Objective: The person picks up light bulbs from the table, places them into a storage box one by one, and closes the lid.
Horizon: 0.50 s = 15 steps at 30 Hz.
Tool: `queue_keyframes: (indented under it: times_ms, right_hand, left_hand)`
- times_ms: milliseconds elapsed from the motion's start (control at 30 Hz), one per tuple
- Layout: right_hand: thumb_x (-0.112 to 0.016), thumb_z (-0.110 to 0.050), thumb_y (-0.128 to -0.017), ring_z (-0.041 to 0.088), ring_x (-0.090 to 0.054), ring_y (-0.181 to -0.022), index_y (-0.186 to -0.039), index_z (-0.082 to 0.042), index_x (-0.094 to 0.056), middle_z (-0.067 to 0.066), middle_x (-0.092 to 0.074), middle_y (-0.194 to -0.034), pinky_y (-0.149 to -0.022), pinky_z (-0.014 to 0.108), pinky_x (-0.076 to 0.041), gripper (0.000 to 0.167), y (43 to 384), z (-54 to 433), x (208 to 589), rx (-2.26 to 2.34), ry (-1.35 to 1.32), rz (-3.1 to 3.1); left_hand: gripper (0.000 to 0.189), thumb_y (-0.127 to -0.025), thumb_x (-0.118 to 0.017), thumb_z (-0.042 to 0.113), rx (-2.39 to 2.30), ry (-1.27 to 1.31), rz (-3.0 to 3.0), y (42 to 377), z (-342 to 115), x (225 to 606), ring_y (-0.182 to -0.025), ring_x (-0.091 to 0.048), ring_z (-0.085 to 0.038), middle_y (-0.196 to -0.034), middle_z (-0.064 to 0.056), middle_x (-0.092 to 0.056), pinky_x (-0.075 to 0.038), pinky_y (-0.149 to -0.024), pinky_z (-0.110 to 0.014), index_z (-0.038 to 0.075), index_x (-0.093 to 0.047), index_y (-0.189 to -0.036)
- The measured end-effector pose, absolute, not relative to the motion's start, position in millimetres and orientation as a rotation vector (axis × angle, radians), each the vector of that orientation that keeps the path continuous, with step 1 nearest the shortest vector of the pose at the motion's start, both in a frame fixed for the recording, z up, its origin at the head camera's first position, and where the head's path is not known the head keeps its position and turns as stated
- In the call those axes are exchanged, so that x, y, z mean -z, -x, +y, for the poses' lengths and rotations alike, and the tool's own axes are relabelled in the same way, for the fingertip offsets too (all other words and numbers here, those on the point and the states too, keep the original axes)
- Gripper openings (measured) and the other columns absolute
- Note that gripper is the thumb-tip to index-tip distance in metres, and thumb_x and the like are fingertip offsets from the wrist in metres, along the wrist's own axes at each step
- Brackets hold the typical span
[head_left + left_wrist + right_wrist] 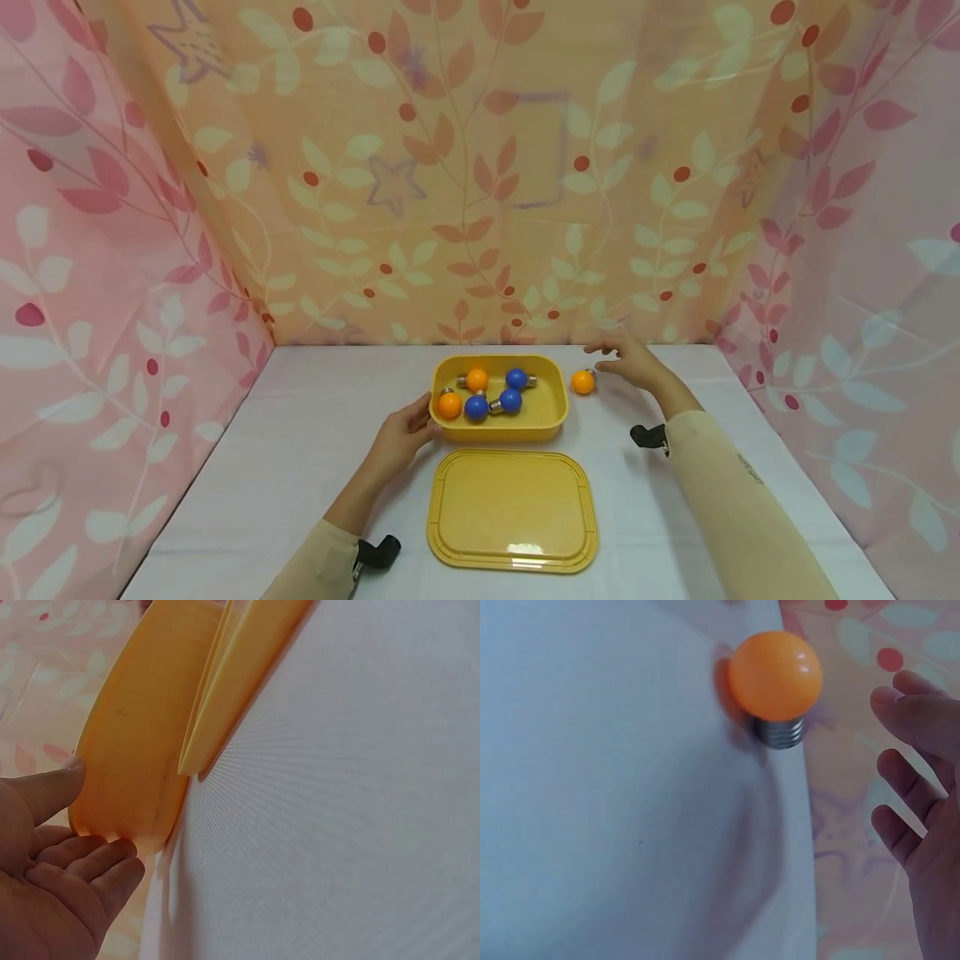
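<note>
Lying loose on a white cloth-covered tabletop (337,392), 1 round, glossy orange light bulb with a ridged silver screw base (582,382) sits just right of a rectangular yellow plastic box with rounded corners (510,435). The right hand (630,364) hangs beside this bulb, fingers spread apart and holding nothing; the right wrist view shows a gap before them. For a sure grasp, thumb and fingertips would best close on opposite sides of the globe together, since a nudge from 1 side would probably roll it; a gentle pinch should suffice on so slick a surface. The left hand (405,429) holds the box's near left corner, thumb at the rim and bent fingers against the end wall; a light, firm hold there should stop the box sliding. Inside lie 2 orange bulbs (477,380) and 3 blue bulbs (511,401), their threaded metal bases pointing different ways. Just in front rests a flat, shiny yellow plastic lid with a grooved border (512,508). Beyond the table hangs a softly creased orange-yellow fabric printed with pale leaves and red dots (487,208), flanked by pink leaf-patterned cloth (862,275).
</note>
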State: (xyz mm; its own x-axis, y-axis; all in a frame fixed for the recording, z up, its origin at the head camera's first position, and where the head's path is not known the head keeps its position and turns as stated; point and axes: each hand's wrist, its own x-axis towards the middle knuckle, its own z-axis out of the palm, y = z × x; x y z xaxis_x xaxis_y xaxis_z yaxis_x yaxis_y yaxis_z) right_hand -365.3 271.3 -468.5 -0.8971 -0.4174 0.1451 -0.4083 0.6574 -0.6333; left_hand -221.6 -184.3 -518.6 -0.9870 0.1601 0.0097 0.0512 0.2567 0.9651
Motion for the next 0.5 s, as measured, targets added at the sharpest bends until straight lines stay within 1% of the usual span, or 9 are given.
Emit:
queue_keyframes:
  times_ms: [100,200,267,333,500]
  right_hand:
    - [-0.074,-0.004,-0.092,0.036,-0.054,-0.115,-0.126,-0.007,-0.072,0.011,-0.066,-0.131,-0.1,0.058,-0.045,0.034,365,277,478,1.08,0.647,2.804]
    - [-0.072,-0.008,-0.095,0.036,-0.052,-0.119,-0.131,-0.01,-0.069,0.01,-0.062,-0.135,-0.102,0.055,-0.044,0.036,364,280,486,1.08,0.538,2.757]
    - [-0.07,-0.01,-0.096,0.037,-0.051,-0.121,-0.133,-0.012,-0.069,0.011,-0.06,-0.137,-0.101,0.054,-0.045,0.036,364,281,491,1.077,0.486,2.73]
    - [-0.069,-0.01,-0.097,0.036,-0.051,-0.121,-0.133,-0.014,-0.068,0.012,-0.061,-0.137,-0.099,0.051,-0.046,0.037,364,282,494,1.081,0.454,2.711]
    - [-0.069,-0.008,-0.096,0.036,-0.053,-0.12,-0.134,-0.015,-0.068,0.013,-0.063,-0.135,-0.098,0.05,-0.048,0.039,368,282,502,1.059,0.481,2.703]
  left_hand:
    - [0.071,-0.097,-0.071,0.012,-1.858,-0.209,2.412,220,-184,518,-0.141,-0.051,-0.027,-0.16,-0.013,-0.043,-0.053,-0.103,-0.031,0.009,-0.037,-0.159]
    - [0.07,-0.097,-0.071,0.011,-1.865,-0.199,2.404,220,-183,516,-0.14,-0.052,-0.026,-0.159,-0.011,-0.045,-0.053,-0.102,-0.03,0.01,-0.038,-0.159]
    - [0.07,-0.097,-0.071,0.011,-1.867,-0.189,2.402,219,-183,515,-0.14,-0.052,-0.025,-0.159,-0.01,-0.046,-0.053,-0.102,-0.029,0.011,-0.038,-0.159]
    - [0.07,-0.097,-0.071,0.011,-1.866,-0.183,2.402,219,-183,515,-0.14,-0.052,-0.025,-0.159,-0.01,-0.046,-0.053,-0.102,-0.029,0.011,-0.038,-0.159]
    - [0.072,-0.097,-0.072,0.012,-1.853,-0.181,2.415,218,-183,514,-0.141,-0.051,-0.026,-0.159,-0.011,-0.045,-0.052,-0.103,-0.03,0.01,-0.037,-0.159]
